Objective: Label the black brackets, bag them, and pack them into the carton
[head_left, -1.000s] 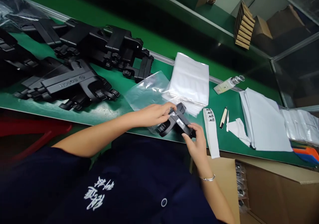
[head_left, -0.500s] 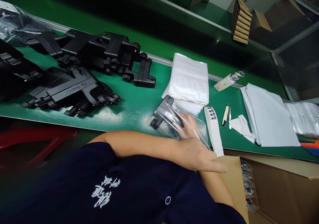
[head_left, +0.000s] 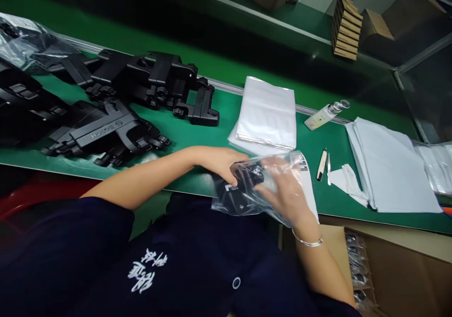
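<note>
- At the near edge of the tabletop (head_left: pixel 197 133), the fingers (head_left: pixel 231 179) of the left hand (head_left: pixel 221 162) curl around one end of the black part (head_left: pixel 244 183), gripping it through the clear bag (head_left: pixel 235 206).
- The right hand (head_left: pixel 287 194) holds the bag's other side, its fingers spread against the film.
- Change: half a second ago the bagged part lay on the tabletop under the right hand alone, with the left hand out by the cardboard box (head_left: pixel 388 260). Both hands now hold it raised, and the part is enclosed.
- The label strip (head_left: pixel 311 195) lies just beside it.

- My left hand (head_left: pixel 226 166) reaches across, forearm outstretched, fingers curled tight.
- My right hand (head_left: pixel 286 192) meets it from the right, wrist bent, fingers gripping.
</note>
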`<control>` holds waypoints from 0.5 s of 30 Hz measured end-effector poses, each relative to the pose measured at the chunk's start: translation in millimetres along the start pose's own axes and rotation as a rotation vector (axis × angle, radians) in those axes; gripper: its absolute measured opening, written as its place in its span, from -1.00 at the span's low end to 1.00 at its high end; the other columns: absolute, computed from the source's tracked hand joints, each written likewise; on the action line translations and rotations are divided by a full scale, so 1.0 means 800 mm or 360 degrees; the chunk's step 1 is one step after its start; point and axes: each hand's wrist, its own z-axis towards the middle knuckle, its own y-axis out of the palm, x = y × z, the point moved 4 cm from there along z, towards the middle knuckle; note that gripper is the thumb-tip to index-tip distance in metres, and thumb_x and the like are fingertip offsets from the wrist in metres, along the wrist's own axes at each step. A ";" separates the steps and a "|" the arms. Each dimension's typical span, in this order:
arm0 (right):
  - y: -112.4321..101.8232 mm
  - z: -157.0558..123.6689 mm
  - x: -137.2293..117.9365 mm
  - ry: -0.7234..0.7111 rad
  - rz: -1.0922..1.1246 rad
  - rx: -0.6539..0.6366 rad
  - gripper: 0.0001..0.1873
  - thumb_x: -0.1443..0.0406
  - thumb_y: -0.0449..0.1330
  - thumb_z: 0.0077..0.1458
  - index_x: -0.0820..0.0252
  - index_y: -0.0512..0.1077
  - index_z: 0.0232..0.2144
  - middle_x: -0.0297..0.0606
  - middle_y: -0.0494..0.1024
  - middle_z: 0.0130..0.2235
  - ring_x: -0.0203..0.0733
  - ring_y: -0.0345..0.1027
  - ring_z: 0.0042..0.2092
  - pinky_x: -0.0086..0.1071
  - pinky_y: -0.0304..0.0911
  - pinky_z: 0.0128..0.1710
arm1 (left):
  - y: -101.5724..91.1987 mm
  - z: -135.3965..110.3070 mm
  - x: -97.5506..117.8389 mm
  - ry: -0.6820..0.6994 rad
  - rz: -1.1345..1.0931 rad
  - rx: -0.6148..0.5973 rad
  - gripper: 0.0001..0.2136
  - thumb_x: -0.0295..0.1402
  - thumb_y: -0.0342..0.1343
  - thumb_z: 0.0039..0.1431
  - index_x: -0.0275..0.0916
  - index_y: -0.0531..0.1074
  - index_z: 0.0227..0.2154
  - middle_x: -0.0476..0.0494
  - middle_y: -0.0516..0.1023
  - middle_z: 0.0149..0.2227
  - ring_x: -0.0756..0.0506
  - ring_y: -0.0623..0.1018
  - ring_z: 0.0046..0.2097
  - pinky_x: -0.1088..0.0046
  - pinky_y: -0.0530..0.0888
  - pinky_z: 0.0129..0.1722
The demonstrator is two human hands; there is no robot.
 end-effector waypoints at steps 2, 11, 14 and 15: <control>-0.017 -0.025 0.044 0.0473 0.0266 0.0311 -0.37 0.09 0.22 0.22 -0.02 0.18 0.28 -0.07 0.40 0.20 0.10 0.26 0.24 0.21 0.06 0.29 | 0.019 -0.010 -0.018 -0.0046 -0.0322 0.0030 -0.47 -0.18 0.28 -0.02 -0.20 0.40 0.03 -0.13 0.58 -0.02 -0.20 0.58 -0.05 0.44 0.46 -0.15; 0.012 -0.002 0.023 0.0844 0.0955 0.0060 0.08 -0.23 0.32 -0.12 0.09 0.10 0.32 -0.03 0.51 0.05 0.05 0.45 0.02 -0.07 0.35 0.05 | 0.048 -0.035 -0.019 -0.0250 -0.0771 0.0703 -0.38 -0.13 0.29 -0.04 -0.22 0.32 0.10 -0.23 0.52 0.04 -0.26 0.54 0.03 0.24 0.49 -0.02; 0.005 0.052 -0.005 0.0844 0.0653 0.0269 -0.62 -0.02 0.30 0.06 0.12 0.49 -0.22 -0.31 0.52 -0.41 -0.17 0.40 -0.36 -0.30 0.34 -0.27 | 0.053 -0.037 -0.011 -0.0237 -0.0586 0.0807 -0.20 -0.17 0.30 -0.03 -0.19 0.11 0.27 -0.25 0.51 0.04 -0.25 0.55 0.03 0.26 0.49 -0.03; 0.005 0.067 -0.007 0.0876 0.0653 0.0246 -0.70 0.04 0.26 0.10 0.13 0.45 -0.42 -0.37 0.43 -0.52 -0.24 0.32 -0.45 -0.36 0.27 -0.38 | 0.055 -0.039 -0.011 -0.0164 -0.0513 0.0846 -0.12 -0.18 0.29 -0.01 -0.18 -0.03 0.33 -0.26 0.52 0.04 -0.24 0.56 0.03 0.25 0.48 -0.02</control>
